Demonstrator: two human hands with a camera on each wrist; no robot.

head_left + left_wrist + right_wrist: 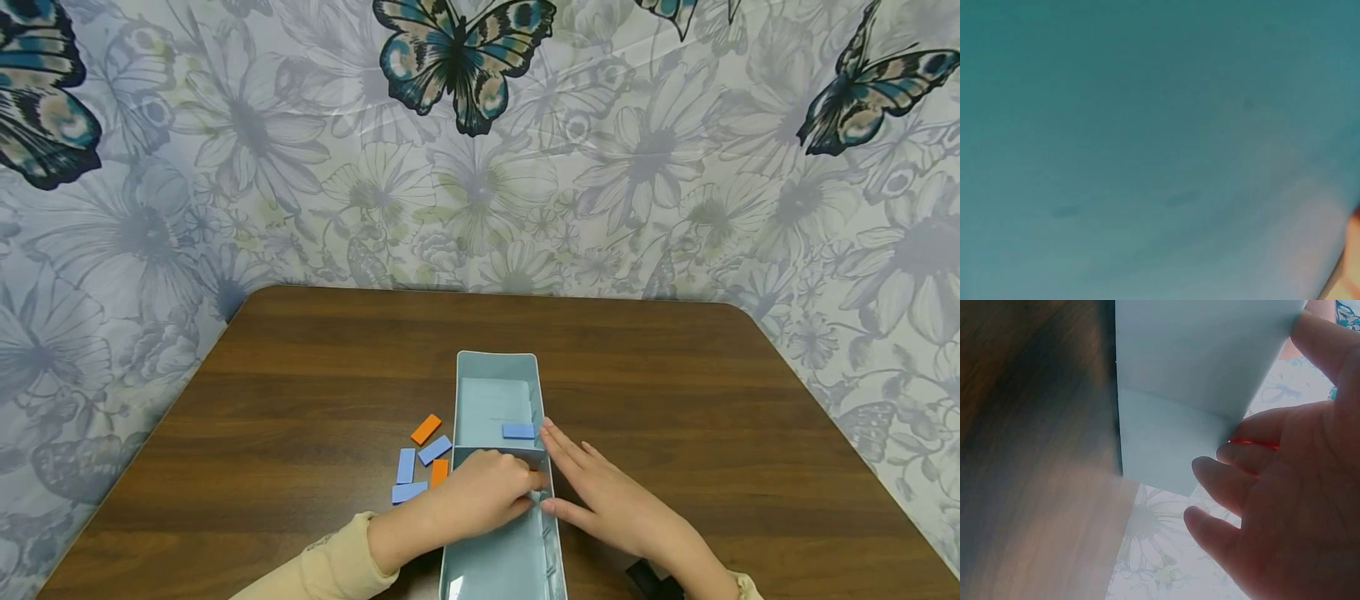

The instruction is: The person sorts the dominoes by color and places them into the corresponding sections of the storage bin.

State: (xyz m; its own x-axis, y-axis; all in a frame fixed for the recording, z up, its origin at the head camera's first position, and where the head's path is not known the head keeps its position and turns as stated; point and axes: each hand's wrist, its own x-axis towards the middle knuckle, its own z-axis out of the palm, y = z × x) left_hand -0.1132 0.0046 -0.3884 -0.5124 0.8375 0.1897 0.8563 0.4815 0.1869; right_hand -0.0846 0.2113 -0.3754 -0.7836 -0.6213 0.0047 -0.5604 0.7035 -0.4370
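A long pale teal tray (498, 367) lies on the brown table (300, 358), running away from me. One blue tile (518, 431) lies inside it. My left hand (487, 492) reaches into the tray over its left wall, fingers curled, and a sliver of an orange tile (536, 477) shows at its fingertips. My right hand (600, 492) lies flat against the tray's right outer wall with its fingers straight. The right wrist view shows those fingers (1254, 487) beside the tray wall (1197, 375). The left wrist view is filled by the tray's teal surface (1147, 150).
Left of the tray lie loose tiles: an orange tile (426, 428), a blue tile (435, 449), another blue one (406, 465), a second orange one (439, 472) and a blue one (408, 492). A flower-and-butterfly cloth (480, 167) hangs behind the table.
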